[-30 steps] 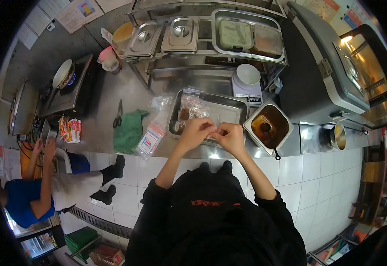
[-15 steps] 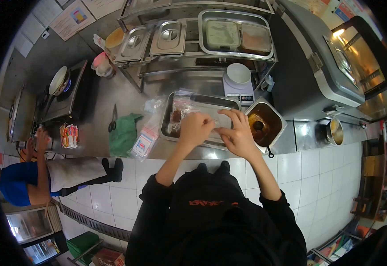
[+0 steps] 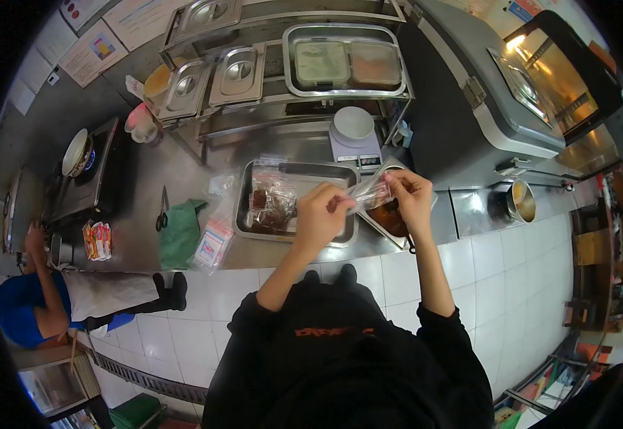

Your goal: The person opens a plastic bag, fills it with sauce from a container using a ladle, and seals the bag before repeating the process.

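Note:
A clear plastic bag (image 3: 373, 194) is stretched between my two hands. My left hand (image 3: 321, 214) pinches its left end over the right part of a steel tray (image 3: 243, 230). The other end is pinched by my right hand (image 3: 410, 200), above a steel container (image 3: 431, 204) of brown sauce. Filled clear bags with dark brown contents (image 3: 272, 207) lie in the left part of the tray. Behind the container stands a white bowl (image 3: 354, 124) on a scale (image 3: 356, 159).
Left of the tray are a packet of bags (image 3: 213, 245), a green cloth (image 3: 180, 232), scissors (image 3: 163, 207) and red packets (image 3: 98, 240). A co-worker (image 3: 36, 304) stands at far left beside a stove (image 3: 101, 171) with a pan (image 3: 76, 152). Lidded steel pans (image 3: 238, 75) sit on the shelf.
My right hand has moved right, away from my left hand, and the bag is now stretched between them. The view has shifted. The co-worker's hands have moved closer together.

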### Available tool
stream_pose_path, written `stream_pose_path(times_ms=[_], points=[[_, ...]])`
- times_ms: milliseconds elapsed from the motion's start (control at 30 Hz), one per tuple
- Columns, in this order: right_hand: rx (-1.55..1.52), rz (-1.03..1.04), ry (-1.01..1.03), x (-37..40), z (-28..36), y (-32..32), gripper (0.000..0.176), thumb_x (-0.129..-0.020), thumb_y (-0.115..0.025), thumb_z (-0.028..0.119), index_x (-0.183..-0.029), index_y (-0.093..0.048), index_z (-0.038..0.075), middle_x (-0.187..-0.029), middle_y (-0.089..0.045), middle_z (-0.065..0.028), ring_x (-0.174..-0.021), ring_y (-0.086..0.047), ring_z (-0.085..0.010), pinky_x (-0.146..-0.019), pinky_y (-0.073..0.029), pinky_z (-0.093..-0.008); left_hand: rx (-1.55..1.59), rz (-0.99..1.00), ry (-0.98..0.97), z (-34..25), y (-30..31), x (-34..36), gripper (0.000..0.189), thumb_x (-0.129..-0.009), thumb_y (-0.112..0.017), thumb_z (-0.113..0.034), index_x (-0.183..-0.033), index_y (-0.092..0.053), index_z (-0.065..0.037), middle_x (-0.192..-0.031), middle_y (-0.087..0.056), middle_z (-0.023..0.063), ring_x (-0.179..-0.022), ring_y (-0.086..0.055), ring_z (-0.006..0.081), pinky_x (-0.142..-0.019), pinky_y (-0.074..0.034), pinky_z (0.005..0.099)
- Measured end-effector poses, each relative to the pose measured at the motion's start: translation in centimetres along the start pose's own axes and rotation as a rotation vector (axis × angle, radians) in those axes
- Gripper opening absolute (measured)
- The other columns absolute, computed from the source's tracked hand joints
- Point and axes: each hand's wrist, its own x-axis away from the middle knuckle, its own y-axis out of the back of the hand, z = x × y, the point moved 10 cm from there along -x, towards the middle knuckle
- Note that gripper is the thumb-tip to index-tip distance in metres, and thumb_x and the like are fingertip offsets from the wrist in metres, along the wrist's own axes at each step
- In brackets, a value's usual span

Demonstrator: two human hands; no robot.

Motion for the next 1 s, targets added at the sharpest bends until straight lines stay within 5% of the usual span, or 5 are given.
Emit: stream_pose_path(times_ms=[267,367,533,833,1000], points=[[0.035,0.083,-0.005,0.0,0.3,2.2,0.006,-0.076,-0.064,0.003,-0.08,-0.065,-0.002,-0.075,-0.065,-0.0055,-0.068,-0.056,-0.0084,-0.062,-0.043,-0.0198,0.372,0.252,0.164,3.4,-1.2,-3.1,0.019,-0.078,-0.059,-0.019,-0.089,-0.059,-0.004,-0.084,-0.06,0.0049,-0.08,-0.056,0.0119,-0.072,-0.043,0.0266],[0.395,0.192,0.234,0.4,2.6,1.2,0.008,-0.073,-0.066,0.004,-0.08,-0.066,0.0,-0.081,-0.066,-0.0076,-0.071,-0.058,-0.0117,-0.065,-0.044,-0.0233,0.552,0.569,0.338,4.1,-5.6,-2.7,0.031,-0.082,-0.053,-0.025,-0.103,-0.056,-0.001,-0.099,-0.057,0.0056,-0.095,-0.051,0.0133,-0.084,-0.036,0.026],[0.255,0.381,0.194,0.7,3.1,-1.1,0.011,-0.069,-0.066,0.003,-0.078,-0.065,-0.001,-0.085,-0.065,-0.0103,-0.074,-0.06,-0.0183,-0.067,-0.045,-0.0276,0.742,1.072,0.64,4.9,-12.0,1.7,0.038,-0.084,-0.055,-0.023,-0.112,-0.051,0.002,-0.105,-0.057,0.0087,-0.102,-0.051,0.0163,-0.09,-0.035,0.0267],[0.291,0.535,0.216,1.3,1.5,-2.2,0.01,-0.065,-0.064,-0.001,-0.075,-0.064,-0.001,-0.085,-0.064,-0.0101,-0.08,-0.059,-0.022,-0.074,-0.045,-0.0302,0.775,1.116,0.636,5.6,-12.8,2.9,0.039,-0.08,-0.06,-0.012,-0.115,-0.049,0.0,-0.105,-0.056,0.0096,-0.102,-0.052,0.0172,-0.092,-0.037,0.028],[0.418,0.174,0.301,0.7,2.7,1.2,0.02,-0.068,-0.067,0.005,-0.088,-0.064,0.002,-0.083,-0.062,-0.0094,-0.082,-0.056,-0.0225,-0.07,-0.045,-0.0307,0.565,0.931,0.484,7.1,-11.4,1.4,0.037,-0.079,-0.061,-0.011,-0.114,-0.051,-0.004,-0.107,-0.055,0.007,-0.102,-0.05,0.0165,-0.092,-0.037,0.0286]])
